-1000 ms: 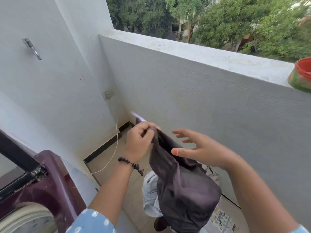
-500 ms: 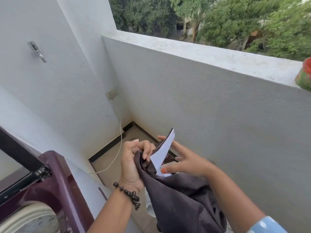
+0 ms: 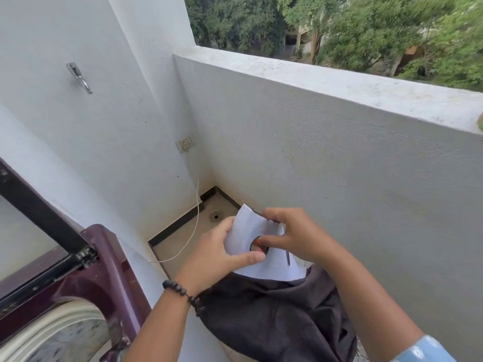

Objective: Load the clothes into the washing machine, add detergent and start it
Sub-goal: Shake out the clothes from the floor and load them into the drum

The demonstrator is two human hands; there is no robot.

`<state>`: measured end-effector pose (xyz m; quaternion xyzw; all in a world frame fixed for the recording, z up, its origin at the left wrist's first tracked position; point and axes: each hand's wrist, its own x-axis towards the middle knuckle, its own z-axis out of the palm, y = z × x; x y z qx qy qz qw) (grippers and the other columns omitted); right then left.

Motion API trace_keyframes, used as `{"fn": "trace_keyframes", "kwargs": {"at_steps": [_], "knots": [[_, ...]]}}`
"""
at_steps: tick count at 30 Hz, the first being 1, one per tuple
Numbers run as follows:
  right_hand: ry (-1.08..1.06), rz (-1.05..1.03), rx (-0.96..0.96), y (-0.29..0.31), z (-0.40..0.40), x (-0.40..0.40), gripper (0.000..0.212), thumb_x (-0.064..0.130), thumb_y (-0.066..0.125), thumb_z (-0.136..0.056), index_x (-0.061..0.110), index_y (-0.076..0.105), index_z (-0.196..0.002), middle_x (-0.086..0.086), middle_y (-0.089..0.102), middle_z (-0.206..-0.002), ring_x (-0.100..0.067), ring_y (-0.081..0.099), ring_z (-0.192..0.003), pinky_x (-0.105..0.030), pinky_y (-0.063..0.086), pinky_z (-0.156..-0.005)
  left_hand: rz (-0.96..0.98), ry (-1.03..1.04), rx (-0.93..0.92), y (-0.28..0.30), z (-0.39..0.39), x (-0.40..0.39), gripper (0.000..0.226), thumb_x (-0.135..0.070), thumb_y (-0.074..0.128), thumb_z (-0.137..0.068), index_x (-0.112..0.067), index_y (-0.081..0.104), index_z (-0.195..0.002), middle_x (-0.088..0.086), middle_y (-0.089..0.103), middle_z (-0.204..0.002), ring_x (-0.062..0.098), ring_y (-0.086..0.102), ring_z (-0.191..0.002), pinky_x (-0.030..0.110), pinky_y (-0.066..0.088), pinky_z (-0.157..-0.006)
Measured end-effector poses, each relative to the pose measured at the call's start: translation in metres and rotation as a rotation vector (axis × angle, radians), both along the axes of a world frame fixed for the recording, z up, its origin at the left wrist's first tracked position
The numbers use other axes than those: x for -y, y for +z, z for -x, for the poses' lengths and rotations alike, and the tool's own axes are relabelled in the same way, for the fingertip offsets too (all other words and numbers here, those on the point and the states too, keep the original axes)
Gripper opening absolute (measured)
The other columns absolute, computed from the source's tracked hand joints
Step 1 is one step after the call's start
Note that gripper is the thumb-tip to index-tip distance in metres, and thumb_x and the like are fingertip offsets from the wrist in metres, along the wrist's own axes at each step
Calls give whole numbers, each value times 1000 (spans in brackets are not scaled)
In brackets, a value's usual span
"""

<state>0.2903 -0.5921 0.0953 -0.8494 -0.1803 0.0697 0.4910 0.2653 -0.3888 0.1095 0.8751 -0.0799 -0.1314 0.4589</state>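
- Left hand (image 3: pixel 222 253) gripped the white mesh pocket lining (image 3: pixel 252 232) of a dark garment (image 3: pixel 277 317), thumb pressed across the front.
- Right hand (image 3: pixel 290 235) pinched the same lining from the other side, fingertips at a dark-rimmed hole in it. Hands were close together, both clamped on the lining.
- Garment hung below both hands, in the air, over the balcony floor (image 3: pixel 183 236) near the corner. Not in the machine yet.
- Judged step: pocket check / turning the lining out before loading. Loading phase, early; detergent and start not reached.
- Next move likely called for: finish the lining, carry the garment left and down, and drop it through the drum opening. Needs the bunched cloth to clear the rim.
- Washing machine (image 3: pixel 104 259): maroon top-loader at lower left, lid (image 3: pixel 34 205) up against the wall. Drum rim (image 3: pixel 52 327) was visible; contents couldn't be told from this view.
- No detergent container in sight.
- Rest: white cable (image 3: pixel 194 218) running down from the wall socket (image 3: pixel 186 144), floor drain (image 3: pixel 215 216) in the far corner, metal hook (image 3: pixel 78 77) on the left wall, parapet (image 3: pixel 339 90) with trees beyond.
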Motion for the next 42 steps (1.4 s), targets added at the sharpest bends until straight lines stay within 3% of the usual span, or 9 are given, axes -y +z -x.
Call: {"fn": "trace_keyframes", "kwargs": {"at_steps": [5, 8, 14, 20, 24, 30, 35, 37, 42], "knots": [[49, 11, -73, 4, 5, -10, 21, 38, 77, -77, 25, 62, -84, -7, 67, -86, -30, 62, -83, -44, 52, -72, 199, 135, 130, 14, 11, -5, 41, -50, 77, -64, -28, 70, -98, 0, 73, -91, 21, 70, -86, 49, 57, -76], [77, 188, -192, -5, 6, -10, 23, 35, 79, -76, 24, 69, -94, 6, 71, -93, -16, 65, -86, -41, 53, -83, 354, 161, 181, 26, 16, -15, 33, -43, 76, -67, -29, 71, -96, 4, 74, -91, 27, 70, -86, 53, 57, -80], [18, 167, -378, -19, 17, -13, 42, 60, 78, -66, 30, 71, -94, 8, 73, -99, -16, 67, -99, -45, 52, -94, 527, 179, 248, 53, 20, -38, 19, -36, 78, -68, -26, 72, -82, 7, 69, -76, 17, 61, -70, 39, 51, -69], [82, 98, -391, -16, 24, -27, 19, 37, 84, -73, 30, 73, -87, 10, 75, -94, -14, 70, -91, -42, 54, -93, 653, 389, 342, 45, 29, -76, 27, -40, 79, -65, -22, 70, -83, 8, 69, -84, 23, 61, -77, 46, 51, -77], [-15, -28, -318, -13, 24, -33, 32, 44, 84, -70, 19, 75, -87, -6, 76, -93, -21, 72, -85, -51, 53, -86, 693, 468, 341, 38, 32, -94, 28, -37, 82, -68, -19, 68, -84, 14, 65, -88, 25, 57, -80, 43, 50, -78], [-164, -181, -135, 19, 31, -41, 56, 58, 81, -61, 13, 72, -93, -25, 69, -92, -26, 66, -76, -61, 51, -76, 771, 209, 78, 29, 46, -102, 53, -34, 93, -53, -20, 75, -101, 5, 73, -110, 16, 69, -99, 23, 56, -77], [-124, -57, 14, 48, 47, -59, 28, 43, 78, -73, 19, 72, -85, -11, 71, -79, -34, 66, -71, -46, 53, -64, 615, -76, 74, 17, 49, -88, 18, -23, 85, -62, -21, 68, -68, -14, 46, -147, 3, 42, -137, 29, 38, -109], [-117, -10, 65, 51, 55, -65, 19, 32, 79, -79, 18, 67, -74, 3, 63, -63, -17, 53, -55, -33, 42, -53, 595, -88, 95, 15, 48, -83, 17, -25, 84, -64, -21, 69, -68, -16, 40, -151, -2, 33, -140, 36, 32, -114], [-114, 78, 147, 55, 70, -75, 25, 28, 76, -82, 11, 61, -71, 10, 45, -55, -4, 38, -52, -17, 29, -50, 650, -84, 119, 16, 54, -74, 31, -26, 81, -68, -11, 68, -91, -15, 56, -126, 8, 55, -122, 29, 47, -95]]}}
